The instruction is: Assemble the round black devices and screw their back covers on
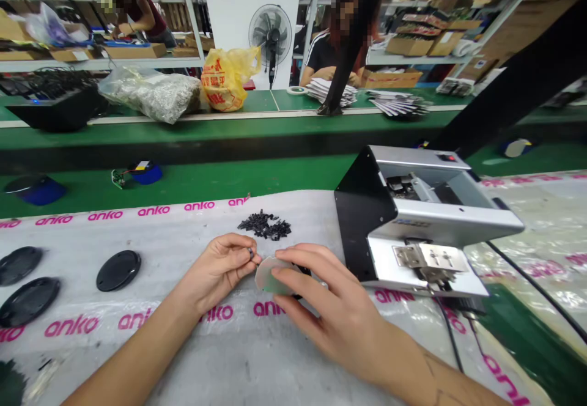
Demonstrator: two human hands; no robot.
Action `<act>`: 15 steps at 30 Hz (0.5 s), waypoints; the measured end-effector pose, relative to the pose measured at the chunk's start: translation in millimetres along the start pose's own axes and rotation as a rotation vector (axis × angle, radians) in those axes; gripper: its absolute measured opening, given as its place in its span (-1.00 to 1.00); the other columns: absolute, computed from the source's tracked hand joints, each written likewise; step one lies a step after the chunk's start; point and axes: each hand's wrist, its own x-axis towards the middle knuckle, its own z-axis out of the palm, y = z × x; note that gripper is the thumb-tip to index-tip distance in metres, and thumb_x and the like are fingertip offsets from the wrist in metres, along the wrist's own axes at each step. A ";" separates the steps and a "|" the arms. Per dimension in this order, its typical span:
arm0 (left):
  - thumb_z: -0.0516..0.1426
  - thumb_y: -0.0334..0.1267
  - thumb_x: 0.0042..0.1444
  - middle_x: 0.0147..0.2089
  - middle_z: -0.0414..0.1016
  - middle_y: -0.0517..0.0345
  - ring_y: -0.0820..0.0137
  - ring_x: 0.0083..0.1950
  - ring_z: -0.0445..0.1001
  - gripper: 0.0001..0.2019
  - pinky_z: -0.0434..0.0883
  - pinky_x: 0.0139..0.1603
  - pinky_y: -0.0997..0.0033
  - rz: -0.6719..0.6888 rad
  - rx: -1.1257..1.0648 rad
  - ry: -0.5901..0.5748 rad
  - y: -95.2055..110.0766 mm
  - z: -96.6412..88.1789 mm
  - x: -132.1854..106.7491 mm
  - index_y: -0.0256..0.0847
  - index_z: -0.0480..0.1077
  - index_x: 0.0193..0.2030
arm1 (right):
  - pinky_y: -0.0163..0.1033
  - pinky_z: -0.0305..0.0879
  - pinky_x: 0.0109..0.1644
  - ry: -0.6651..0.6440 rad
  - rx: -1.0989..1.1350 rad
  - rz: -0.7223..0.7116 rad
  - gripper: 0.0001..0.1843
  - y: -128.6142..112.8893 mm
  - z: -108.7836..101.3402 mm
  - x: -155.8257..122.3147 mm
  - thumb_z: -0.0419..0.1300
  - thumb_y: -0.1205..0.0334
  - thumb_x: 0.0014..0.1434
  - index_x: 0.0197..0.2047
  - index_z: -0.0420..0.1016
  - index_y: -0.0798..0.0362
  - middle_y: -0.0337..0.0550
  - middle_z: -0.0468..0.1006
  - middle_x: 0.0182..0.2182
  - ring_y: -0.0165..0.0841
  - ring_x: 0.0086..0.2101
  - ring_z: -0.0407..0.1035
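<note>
My left hand point(220, 271) pinches a tiny dark part point(251, 251) between thumb and fingertips. Beside it, my right hand point(321, 305) holds a small translucent round disc point(268, 277) with its fingers curled around the edge, resting on the plastic sheet. The two hands almost touch. A little pile of several small black parts point(266, 225) lies just beyond my fingers. A silver and black benchtop machine point(413, 216) stands directly to the right of my right hand.
Three black oval covers point(118, 269) lie at the left on the "anko" printed plastic sheet point(229, 345). A green conveyor belt point(206, 177) carries blue round pieces. Bags, a fan and two seated people are beyond it. A black cable point(541, 290) runs at right.
</note>
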 end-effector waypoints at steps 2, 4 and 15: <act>0.48 -0.32 -0.25 -0.42 0.61 0.22 0.55 -0.44 0.60 -0.80 0.52 -0.39 0.76 -0.003 0.046 -0.009 0.0 -0.3 -0.1 -0.18 0.62 -0.44 | -0.09 0.36 0.16 0.002 0.002 -0.003 -0.72 -0.5 0.7 -0.3 0.21 0.46 0.23 0.02 0.42 0.19 0.05 0.41 0.03 -0.22 0.04 0.28; 0.48 -0.28 -0.24 -0.47 0.60 0.19 0.54 -0.48 0.57 -0.80 0.51 -0.43 0.72 0.000 0.084 -0.032 -0.6 0.5 -0.2 -0.21 0.62 -0.43 | -0.09 0.37 0.15 0.004 0.004 -0.004 -0.72 -1.1 1.1 -0.6 0.21 0.45 0.23 0.02 0.42 0.18 0.05 0.42 0.02 -0.23 0.04 0.28; 0.40 -0.07 -0.10 -0.56 0.48 0.16 0.53 -0.61 0.41 -0.68 0.36 -0.64 0.62 0.113 0.224 -0.039 -4.8 16.1 -3.7 -0.33 0.53 -0.52 | -0.06 0.45 0.05 0.023 -0.083 -0.008 -0.76 -2.8 4.2 1.5 0.18 0.44 0.25 0.00 0.43 0.15 0.06 0.47 -0.03 -0.20 -0.03 0.35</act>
